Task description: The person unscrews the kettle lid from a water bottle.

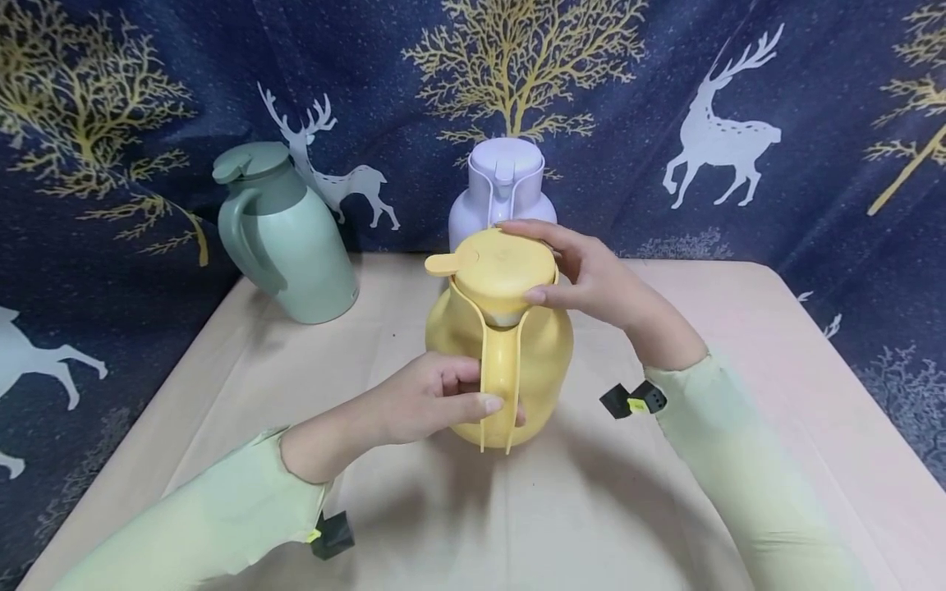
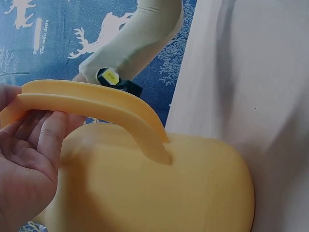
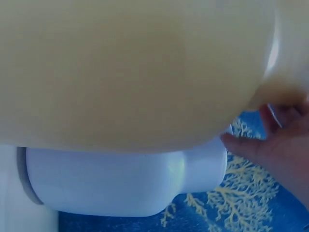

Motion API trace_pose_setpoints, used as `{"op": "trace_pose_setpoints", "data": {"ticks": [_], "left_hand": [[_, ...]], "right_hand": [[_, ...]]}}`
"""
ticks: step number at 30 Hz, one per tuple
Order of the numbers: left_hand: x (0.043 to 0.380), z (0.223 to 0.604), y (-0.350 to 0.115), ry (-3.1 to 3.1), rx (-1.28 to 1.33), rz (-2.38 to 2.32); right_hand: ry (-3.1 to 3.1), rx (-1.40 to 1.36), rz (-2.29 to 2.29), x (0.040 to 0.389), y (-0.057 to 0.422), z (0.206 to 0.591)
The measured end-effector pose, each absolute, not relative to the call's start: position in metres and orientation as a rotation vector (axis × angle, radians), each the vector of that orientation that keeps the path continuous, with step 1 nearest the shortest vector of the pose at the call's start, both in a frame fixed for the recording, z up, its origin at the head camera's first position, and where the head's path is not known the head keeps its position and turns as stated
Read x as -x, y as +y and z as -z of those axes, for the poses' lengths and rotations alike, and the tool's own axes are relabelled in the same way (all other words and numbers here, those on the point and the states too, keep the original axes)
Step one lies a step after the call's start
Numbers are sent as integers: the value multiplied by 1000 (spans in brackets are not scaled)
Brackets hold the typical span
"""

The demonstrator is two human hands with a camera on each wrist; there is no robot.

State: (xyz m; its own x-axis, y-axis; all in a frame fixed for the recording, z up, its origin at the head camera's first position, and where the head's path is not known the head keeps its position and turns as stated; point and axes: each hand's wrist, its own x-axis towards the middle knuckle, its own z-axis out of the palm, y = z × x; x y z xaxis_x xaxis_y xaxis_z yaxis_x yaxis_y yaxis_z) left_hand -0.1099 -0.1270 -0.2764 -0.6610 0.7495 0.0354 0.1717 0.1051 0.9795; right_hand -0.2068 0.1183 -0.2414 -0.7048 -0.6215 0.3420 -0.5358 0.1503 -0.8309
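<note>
A yellow thermos jug (image 1: 544, 361) stands upright at the middle of the table, its handle (image 1: 502, 373) facing me. My left hand (image 1: 421, 398) grips that handle, thumb across the front and fingers curled behind it; the left wrist view shows the fingers (image 2: 50, 133) under the handle's curve. On top, the yellow lid (image 1: 506, 267) is turned so its tab (image 1: 442, 263) points left, out of line with the handle. My right hand (image 1: 591, 275) holds the lid from the right, thumb at its near edge and fingers over the far side.
Right behind the yellow jug is a lavender jug (image 1: 506, 164), partly hidden by it. A green jug (image 1: 306, 246) stands at the back left, handle toward the left. A dark blue curtain (image 1: 591, 180) with deer and trees hangs behind the beige-covered table (image 1: 296, 369).
</note>
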Motion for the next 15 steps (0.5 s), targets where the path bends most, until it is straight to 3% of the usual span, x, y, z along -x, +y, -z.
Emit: {"op": "trace_pose_setpoints", "data": {"ticks": [8,15], "left_hand": [[110,275,-127,1924,-875,-1572],[111,278,-127,1912,-920,-1590]], "right_hand": [[1940,1228,1600,227,124,240],[1886,1204,1667,219,123,242]]}}
